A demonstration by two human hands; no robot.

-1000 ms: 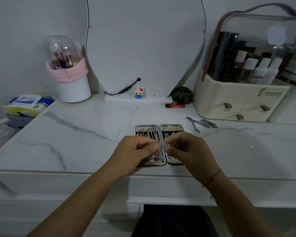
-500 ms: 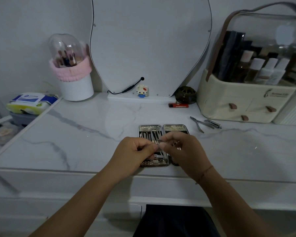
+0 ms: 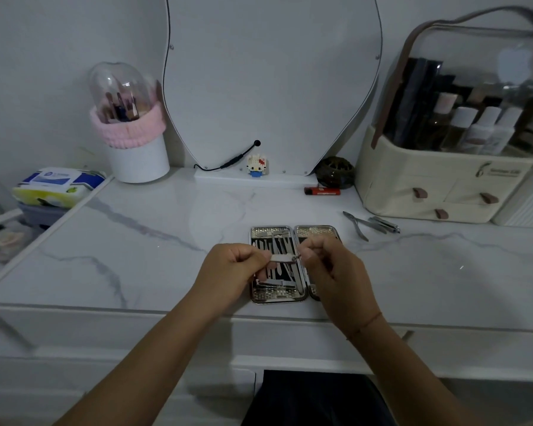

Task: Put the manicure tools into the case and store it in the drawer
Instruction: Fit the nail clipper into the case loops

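An open silver manicure case [image 3: 271, 233] lies flat on the marble vanity top, several metal tools strapped in its left half. Above it I hold a small silver nail clipper [image 3: 283, 258] level between both hands. My left hand [image 3: 231, 272] pinches its left end, and my right hand [image 3: 330, 265] pinches its right end by the pivot. The right half of the case is mostly hidden under my right hand. Cuticle nippers [image 3: 356, 224] and another metal tool [image 3: 385, 224] lie loose on the top to the right of the case.
A cream cosmetics organiser [image 3: 437, 186] with small drawers stands at the back right. A red lighter [image 3: 322, 191], a dark round holder [image 3: 334, 172], a mirror [image 3: 271, 81], a brush pot [image 3: 136, 149] and wipes packs [image 3: 59, 186] line the back and left. White drawer fronts [image 3: 136, 333] run below the front edge.
The clipper has stayed between both hands over the case. My fingers have shifted slightly on its ends, and the camera has tilted a little.
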